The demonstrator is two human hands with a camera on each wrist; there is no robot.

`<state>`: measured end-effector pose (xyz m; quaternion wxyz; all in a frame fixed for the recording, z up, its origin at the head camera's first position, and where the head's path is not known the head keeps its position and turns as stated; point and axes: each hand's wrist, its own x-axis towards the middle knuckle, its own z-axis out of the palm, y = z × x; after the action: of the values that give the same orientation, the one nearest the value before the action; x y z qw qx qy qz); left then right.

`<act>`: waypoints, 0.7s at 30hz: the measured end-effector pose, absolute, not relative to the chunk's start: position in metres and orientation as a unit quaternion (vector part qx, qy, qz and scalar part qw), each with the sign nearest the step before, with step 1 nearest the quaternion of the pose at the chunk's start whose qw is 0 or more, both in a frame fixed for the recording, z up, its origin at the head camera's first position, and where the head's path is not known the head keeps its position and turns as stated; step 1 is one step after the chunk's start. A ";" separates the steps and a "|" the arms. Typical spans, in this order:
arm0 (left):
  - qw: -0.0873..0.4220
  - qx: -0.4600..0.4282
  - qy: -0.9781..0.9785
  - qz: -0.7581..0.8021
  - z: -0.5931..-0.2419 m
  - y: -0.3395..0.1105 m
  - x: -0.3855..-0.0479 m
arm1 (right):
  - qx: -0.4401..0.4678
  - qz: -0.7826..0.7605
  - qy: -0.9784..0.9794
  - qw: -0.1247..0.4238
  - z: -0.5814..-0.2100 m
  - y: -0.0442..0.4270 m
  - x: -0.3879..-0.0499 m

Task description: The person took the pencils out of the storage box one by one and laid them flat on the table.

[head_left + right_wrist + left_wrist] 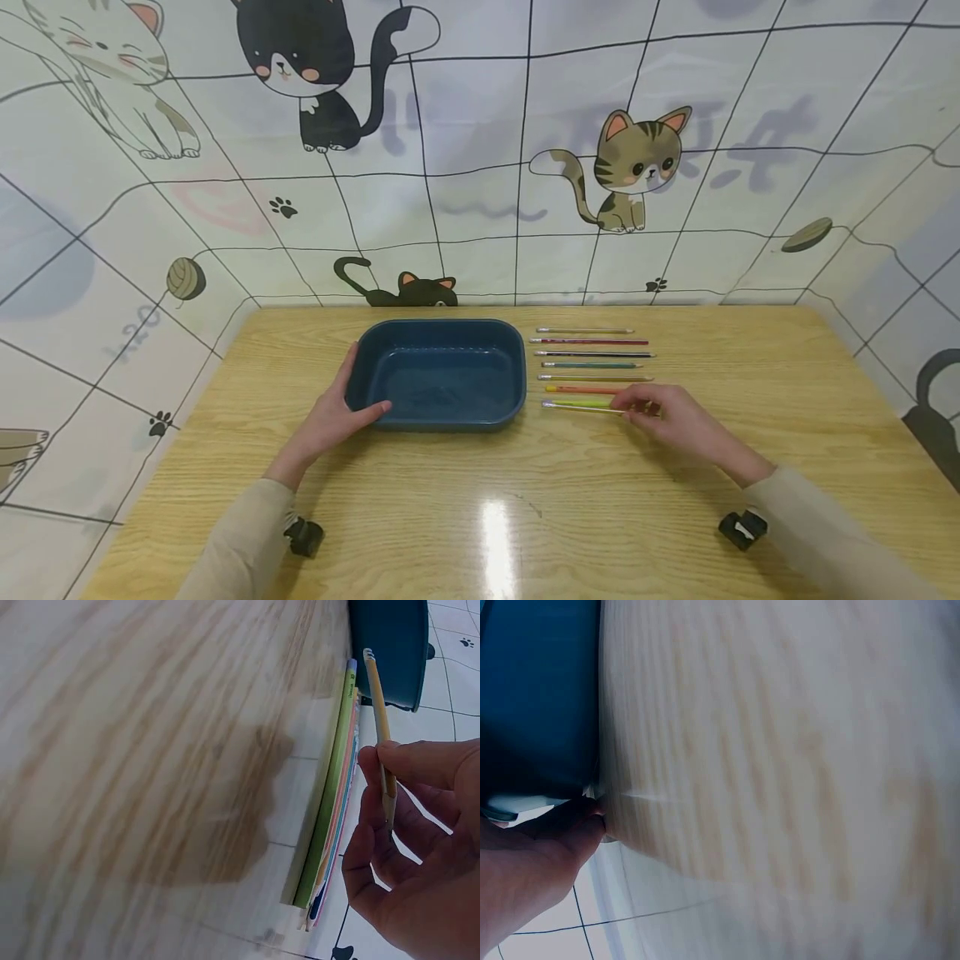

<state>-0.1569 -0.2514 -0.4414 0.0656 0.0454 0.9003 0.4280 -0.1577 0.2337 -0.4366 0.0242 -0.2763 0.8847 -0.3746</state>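
A dark blue rectangular dish [442, 372] sits on the table in the head view. My left hand [330, 421] grips its near left corner, thumb over the front rim and fingers along the left side. In the right wrist view, my right hand [420, 825] pinches a yellow pencil [377, 697] between thumb and fingers, raised off the table. Close to it lies a yellow-green pencil [334, 776]. An orange pencil [585, 390] lies just behind, partly covered by the fingers. The dish's underside edge also shows in the left wrist view.
Several more pencils lie in a row right of the dish, including a teal one [592, 365], a dark one [592, 355] and a red one [588, 341]. The wooden table [450, 492] ends at a cat-patterned cloth [480, 208] behind.
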 end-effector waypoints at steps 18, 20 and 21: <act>0.066 0.046 0.900 0.429 -0.441 -0.252 -0.156 | -0.318 -0.323 0.891 -0.009 -0.439 0.238 -0.164; 0.066 0.046 0.899 0.430 -0.441 -0.252 -0.156 | -0.321 -0.318 0.892 -0.013 -0.440 0.238 -0.164; 0.066 0.046 0.899 0.431 -0.440 -0.251 -0.156 | -0.322 -0.315 0.893 -0.014 -0.441 0.238 -0.164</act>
<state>-0.1563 -0.2514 -0.4402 0.0659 0.0465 0.8988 0.4309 -0.1638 0.2385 -0.4413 -0.0144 -0.3215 0.8929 -0.3149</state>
